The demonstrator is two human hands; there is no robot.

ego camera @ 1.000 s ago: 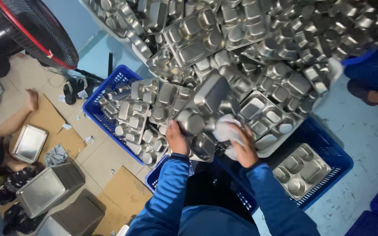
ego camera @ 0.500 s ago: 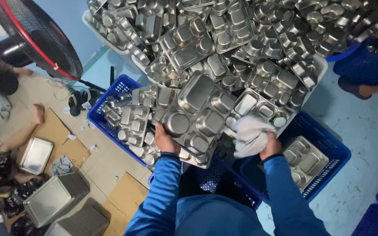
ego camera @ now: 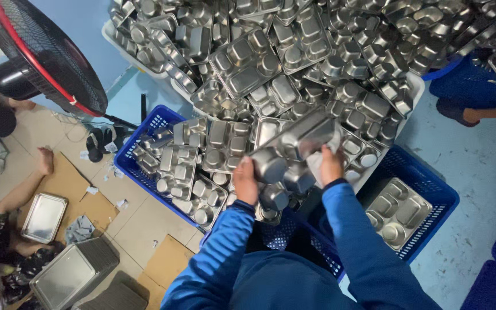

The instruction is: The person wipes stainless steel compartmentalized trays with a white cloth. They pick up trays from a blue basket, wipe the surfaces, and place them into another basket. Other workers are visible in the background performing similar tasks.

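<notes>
A person in blue sleeves grips a shiny compartmented stainless-steel meal tray (ego camera: 294, 152) with both hands, holding it tilted above a blue plastic crate (ego camera: 144, 129) filled with similar trays. The left hand (ego camera: 245, 179) is closed around the tray's lower left edge, fingers curled under the rim; the right hand (ego camera: 330, 165) is closed on the tray's right side, pressing a white cloth (ego camera: 317, 166) against the metal. Whether the right fingers touch the steel itself cannot be told, as the cloth covers the contact. Behind the tray rises a large heap of steel trays (ego camera: 294, 51), piled loosely and spilling over white tubs toward the crate. To the right, a second blue plastic crate (ego camera: 431, 201) holds a single divided tray lying flat on its bottom. At far left stands a black electric fan with a red rim (ego camera: 41, 54), beside flattened brown cardboard (ego camera: 73, 183) on the tiled floor, where a flat steel pan (ego camera: 43, 217) lies near another person's bare foot (ego camera: 45, 161).
</notes>
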